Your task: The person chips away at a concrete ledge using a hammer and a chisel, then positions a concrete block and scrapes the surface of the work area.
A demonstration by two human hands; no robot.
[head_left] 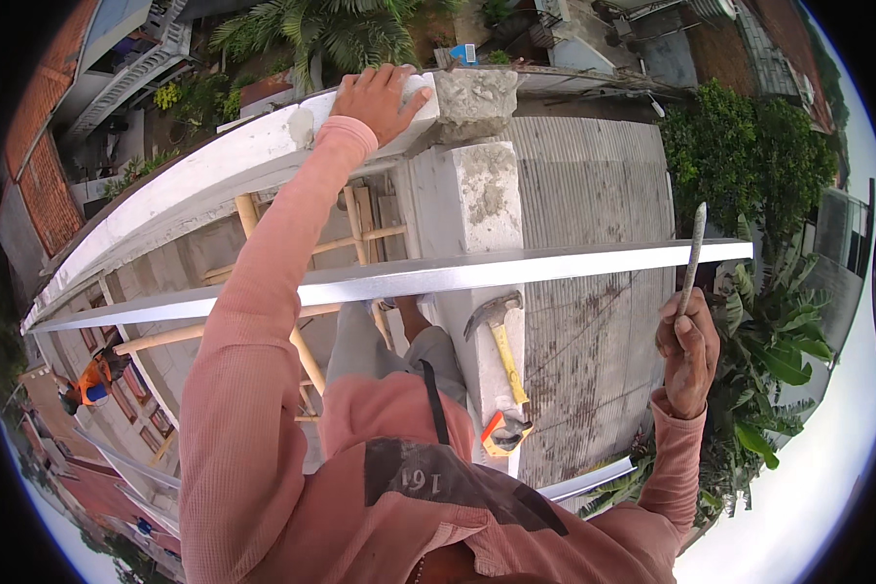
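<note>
My left hand (384, 102) lies flat with spread fingers on top of a white block wall (292, 127), beside a rough lump of mortar (477, 95). My right hand (689, 346) is closed round the lower end of a slim grey rod (696, 248), which points upward and passes in front of a long silver metal beam (535, 266). That beam runs across in front of my body, over the wall. Between my hands, a claw hammer (506, 350) with a yellow handle lies on the wall top. Nearer me sits a yellow, red and black tool (505, 433), its kind unclear.
A grey corrugated roof (594, 195) adjoins the wall on the right. Bamboo poles (161, 339) stand and cross below on the left. A person in orange (94, 380) is lower down at far left. Leafy plants (779, 360) border the roof.
</note>
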